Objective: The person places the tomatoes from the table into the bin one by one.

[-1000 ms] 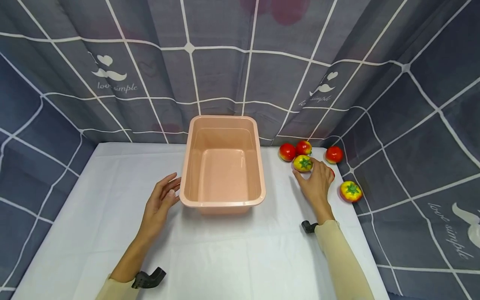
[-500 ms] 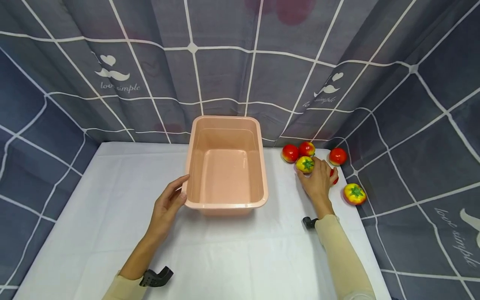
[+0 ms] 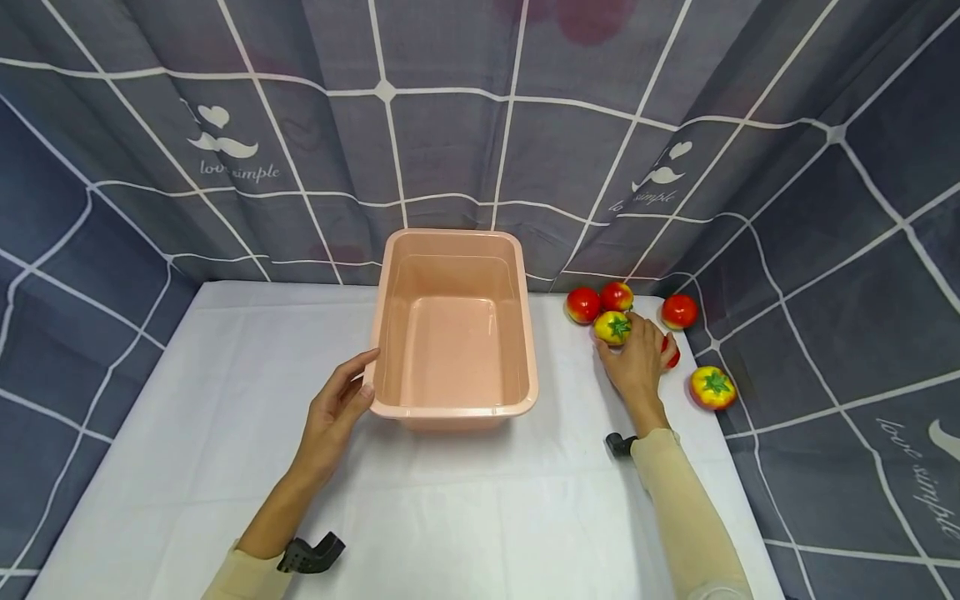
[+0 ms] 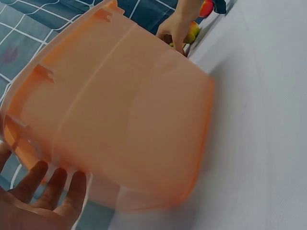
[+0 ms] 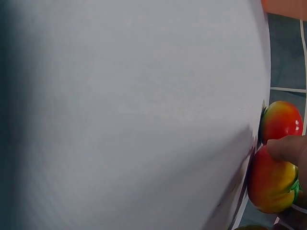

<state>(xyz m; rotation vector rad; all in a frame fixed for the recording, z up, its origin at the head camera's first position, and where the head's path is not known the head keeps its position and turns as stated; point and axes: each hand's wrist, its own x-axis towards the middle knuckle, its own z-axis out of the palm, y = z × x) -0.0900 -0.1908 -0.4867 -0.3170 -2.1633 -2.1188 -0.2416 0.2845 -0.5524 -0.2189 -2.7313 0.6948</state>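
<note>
My left hand (image 3: 333,412) is at the left side of a peach plastic basin (image 3: 453,412). Its fairly straight fingers touch the rim, and in the left wrist view the fingertips (image 4: 79,182) sit against the outer wall. On the right, my right hand (image 3: 636,358) grips a glossy yellow-green tomato (image 3: 612,329) with a green stem star, thumb and fingers at its sides. The right wrist view shows that tomato (image 5: 271,182) with the thumb on it, next to another tomato (image 5: 282,120). A red tomato (image 3: 674,357) is partly hidden by the right hand's outer fingers.
Two red tomatoes, one left (image 3: 582,305) and one behind (image 3: 617,296), crowd the held one. Another red tomato (image 3: 678,311) and a yellow-red tomato (image 3: 712,388) lie by the right edge of the white-covered table (image 3: 450,517). A grey checked curtain (image 3: 450,150) surrounds the table.
My left hand has come right and forward to the basin's rim. My right hand has settled round the yellow-green tomato, which stays among the others. The head view has shifted slightly.
</note>
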